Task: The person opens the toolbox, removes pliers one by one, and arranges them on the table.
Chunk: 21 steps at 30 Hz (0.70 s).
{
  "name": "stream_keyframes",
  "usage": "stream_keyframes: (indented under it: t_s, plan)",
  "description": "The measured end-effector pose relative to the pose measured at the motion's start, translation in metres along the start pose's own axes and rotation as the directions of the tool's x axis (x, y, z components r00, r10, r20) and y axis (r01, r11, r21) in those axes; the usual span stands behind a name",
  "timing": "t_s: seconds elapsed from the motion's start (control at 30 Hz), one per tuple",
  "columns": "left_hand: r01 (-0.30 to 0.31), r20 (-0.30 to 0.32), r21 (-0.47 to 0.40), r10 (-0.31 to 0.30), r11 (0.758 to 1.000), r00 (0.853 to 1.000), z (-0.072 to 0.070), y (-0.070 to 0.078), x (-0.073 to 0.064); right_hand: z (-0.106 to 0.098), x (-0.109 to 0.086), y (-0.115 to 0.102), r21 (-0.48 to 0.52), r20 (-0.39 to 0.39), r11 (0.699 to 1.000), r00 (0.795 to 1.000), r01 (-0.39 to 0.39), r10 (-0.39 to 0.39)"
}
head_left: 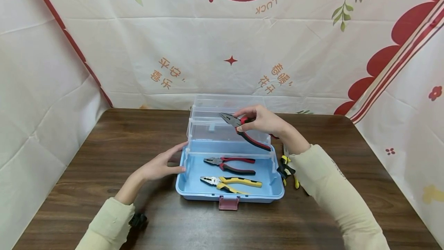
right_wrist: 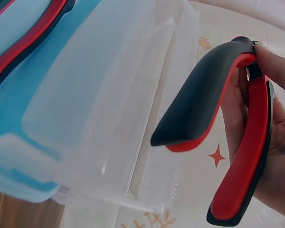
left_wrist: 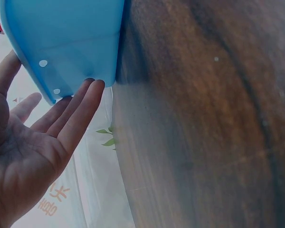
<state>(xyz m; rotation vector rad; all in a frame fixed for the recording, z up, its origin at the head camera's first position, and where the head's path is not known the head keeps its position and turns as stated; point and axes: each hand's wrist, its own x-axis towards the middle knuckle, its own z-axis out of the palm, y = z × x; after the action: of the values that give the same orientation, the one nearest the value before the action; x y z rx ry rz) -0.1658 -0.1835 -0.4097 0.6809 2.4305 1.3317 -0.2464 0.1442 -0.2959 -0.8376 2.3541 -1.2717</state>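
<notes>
My right hand (head_left: pixel 261 121) pinches red-and-black-handled combination pliers (head_left: pixel 254 142) near the pivot, above the back of a blue toolbox (head_left: pixel 194 196). Their dark jaws point left and the handles (right_wrist: pixel 240 166) are spread. My left hand (head_left: pixel 157 168) lies along the toolbox's left side with fingers extended; in the left wrist view the fingertips are at the blue wall (left_wrist: pixel 80 38). Inside the toolbox lie red-and-black pliers (head_left: pixel 239 171) and, nearer the front, yellow-and-black pliers (head_left: pixel 243 181), both with jaws to the left.
The clear lid (head_left: pixel 215 105) stands raised at the back. A pink latch (head_left: pixel 228 203) hangs at the toolbox's front. More yellow-and-black tools (head_left: pixel 286 169) lie on the brown table (head_left: pixel 152 126) to the right, partly behind my sleeve. A printed cloth (head_left: pixel 208 38) hangs behind the table.
</notes>
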Motion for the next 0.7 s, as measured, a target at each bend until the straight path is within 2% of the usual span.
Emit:
stream_keyframes:
  t_s: [0.27,0.37,0.7]
  plan:
    - [0.008,-0.007,-0.007,-0.008,1.000,1.000,0.001,0.000,0.000,-0.008,-0.010,0.006,0.084,-0.076,0.991,0.991,-0.101,0.107]
    - [0.010,-0.006,-0.005,-0.010,1.000,1.000,0.001,-0.001,0.000,-0.012,-0.015,0.008,0.084,-0.098,0.989,0.986,-0.125,0.133]
    - [-0.003,-0.004,0.008,0.003,1.000,1.000,0.000,0.000,0.001,-0.028,-0.030,0.019,0.065,-0.161,0.990,0.977,-0.128,0.137]
